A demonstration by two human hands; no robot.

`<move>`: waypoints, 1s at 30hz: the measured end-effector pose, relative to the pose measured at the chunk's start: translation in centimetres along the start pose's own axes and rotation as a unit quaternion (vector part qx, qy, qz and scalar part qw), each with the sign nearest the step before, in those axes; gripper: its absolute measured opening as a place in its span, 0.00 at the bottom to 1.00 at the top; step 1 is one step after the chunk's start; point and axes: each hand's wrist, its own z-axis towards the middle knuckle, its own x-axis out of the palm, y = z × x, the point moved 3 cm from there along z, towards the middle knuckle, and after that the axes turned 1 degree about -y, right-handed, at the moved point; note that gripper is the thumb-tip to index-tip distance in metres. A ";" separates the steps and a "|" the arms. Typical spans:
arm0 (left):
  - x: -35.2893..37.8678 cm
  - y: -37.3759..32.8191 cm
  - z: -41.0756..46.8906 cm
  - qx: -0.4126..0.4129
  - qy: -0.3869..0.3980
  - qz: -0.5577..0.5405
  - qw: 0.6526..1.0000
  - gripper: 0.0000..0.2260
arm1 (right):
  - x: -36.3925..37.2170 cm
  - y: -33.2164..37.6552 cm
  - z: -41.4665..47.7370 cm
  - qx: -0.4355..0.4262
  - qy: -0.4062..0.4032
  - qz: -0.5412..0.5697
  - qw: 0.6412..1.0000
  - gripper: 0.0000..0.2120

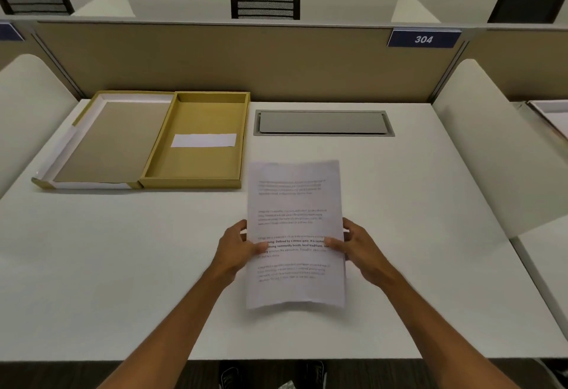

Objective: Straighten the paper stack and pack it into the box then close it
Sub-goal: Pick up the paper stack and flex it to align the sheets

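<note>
A stack of printed white paper [295, 204] is held upright above the white desk [123, 265], slightly bowed. My left hand [238, 247] grips its left edge and my right hand [358, 247] grips its right edge, thumbs on the front sheet. To the far left lies the open mustard-yellow box [196, 170], its tray holding only a white label strip [203, 140]. The hinged lid [101, 142] lies flat to the tray's left, with a brown inner face and white rim.
A grey cable-port flap [322, 122] is set into the desk behind the paper. A tan partition [215, 59] with a blue "304" sign [423, 38] closes the back. White side dividers [479, 142] flank the desk. Black chairs [265, 1] stand beyond.
</note>
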 end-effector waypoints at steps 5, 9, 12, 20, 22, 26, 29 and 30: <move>0.9 -1.6 -2.2 0.152 -0.146 0.031 0.977 0.25 | 1.0 1.2 -1.2 -0.150 -0.121 -0.075 0.979 0.20; 1.6 -0.3 -2.5 0.172 -0.195 -0.001 0.966 0.19 | 1.4 0.5 -1.2 -0.184 -0.157 -0.079 0.967 0.21; 2.2 0.3 -2.5 0.171 -0.172 -0.002 0.970 0.23 | 1.6 -0.3 -1.2 -0.171 -0.149 -0.090 0.970 0.22; 2.6 0.9 -1.9 0.178 -0.200 -0.018 0.963 0.25 | 1.4 -0.3 -1.1 -0.189 -0.170 -0.081 0.964 0.19; 2.6 1.2 -1.9 0.177 -0.197 -0.019 0.964 0.24 | 1.4 -0.5 -1.3 -0.194 -0.162 -0.086 0.964 0.18; 2.8 0.9 -2.3 0.171 -0.178 -0.014 0.969 0.25 | 1.6 -0.7 -1.7 -0.183 -0.151 -0.081 0.968 0.17; 2.7 -0.8 -3.6 0.179 -0.165 -0.036 0.969 0.29 | 2.0 0.0 -2.3 -0.160 -0.139 -0.059 0.975 0.22; 2.6 -1.6 -4.1 0.188 -0.162 -0.046 0.968 0.31 | 2.1 0.5 -2.7 -0.159 -0.138 -0.045 0.976 0.24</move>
